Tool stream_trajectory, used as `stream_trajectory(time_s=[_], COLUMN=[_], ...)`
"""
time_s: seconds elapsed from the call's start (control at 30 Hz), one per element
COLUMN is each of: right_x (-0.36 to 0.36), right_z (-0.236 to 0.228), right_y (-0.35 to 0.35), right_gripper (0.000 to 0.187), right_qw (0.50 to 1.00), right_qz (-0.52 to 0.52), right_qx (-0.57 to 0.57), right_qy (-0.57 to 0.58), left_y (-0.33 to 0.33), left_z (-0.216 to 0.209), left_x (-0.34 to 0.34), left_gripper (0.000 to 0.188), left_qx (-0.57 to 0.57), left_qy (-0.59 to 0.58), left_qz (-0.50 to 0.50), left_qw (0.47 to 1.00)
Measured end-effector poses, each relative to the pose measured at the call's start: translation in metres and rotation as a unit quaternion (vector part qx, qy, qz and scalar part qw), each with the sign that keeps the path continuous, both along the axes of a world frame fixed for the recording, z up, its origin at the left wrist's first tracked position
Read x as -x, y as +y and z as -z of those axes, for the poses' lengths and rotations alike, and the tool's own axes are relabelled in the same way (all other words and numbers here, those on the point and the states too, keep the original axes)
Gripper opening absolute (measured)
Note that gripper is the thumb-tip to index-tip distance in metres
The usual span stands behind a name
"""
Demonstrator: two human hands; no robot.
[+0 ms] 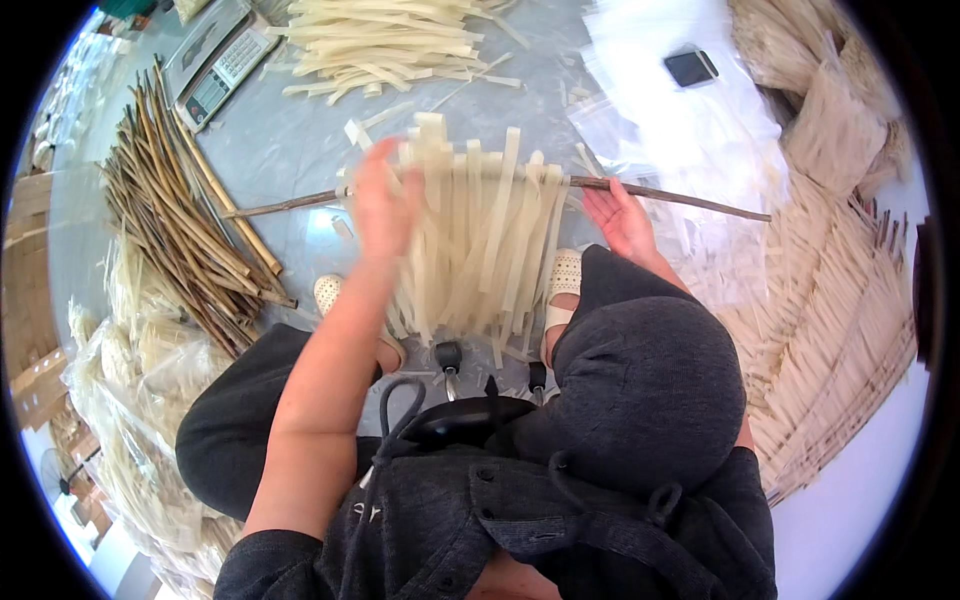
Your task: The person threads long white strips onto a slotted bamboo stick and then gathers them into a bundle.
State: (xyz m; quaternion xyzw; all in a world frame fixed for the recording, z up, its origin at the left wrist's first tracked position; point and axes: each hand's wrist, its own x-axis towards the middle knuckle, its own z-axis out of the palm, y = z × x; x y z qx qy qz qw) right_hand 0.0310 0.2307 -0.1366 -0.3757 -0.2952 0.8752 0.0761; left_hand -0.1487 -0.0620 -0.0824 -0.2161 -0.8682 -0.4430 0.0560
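Note:
A thin brown stick (680,194) runs crosswise in front of me, with a row of flat, pale, translucent strips (480,240) draped over its middle. The strips hang down toward my feet. My right hand (622,218) holds the stick just right of the strips, thumb on top and the other fingers below. At the left end of the row, my left hand (385,205) is raised by the strips and smeared by motion. Its fingers are too blurred to show whether they hold a strip.
A bundle of sticks (180,210) lies at left, near a digital scale (225,75). More loose strips (390,40) are heaped at the far side. Plastic sheets (670,130) carry a dark, flat device (691,68). Strip-laden sticks (830,330) fill the right; bagged strips (150,400) stand at left.

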Motion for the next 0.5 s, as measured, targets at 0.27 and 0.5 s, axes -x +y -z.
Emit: stream_trajectory(time_s=[0.27,0.5], right_x=[0.027,0.009], right_z=[-0.064,-0.063], right_y=[-0.026,0.0], right_gripper=[0.026,0.028], right_qw=[0.98,0.968], right_qz=[-0.057,0.073], right_qx=[-0.179,-0.24], right_qy=[0.066,-0.029], left_y=[0.123,0.132], left_z=[-0.016,-0.007], left_x=[-0.042,-0.036], left_gripper=[0.016,0.015], left_qx=[0.232,0.286], left_qy=[0.083,0.131], left_qz=[0.185,0.212], left_qw=[0.951,0.925])
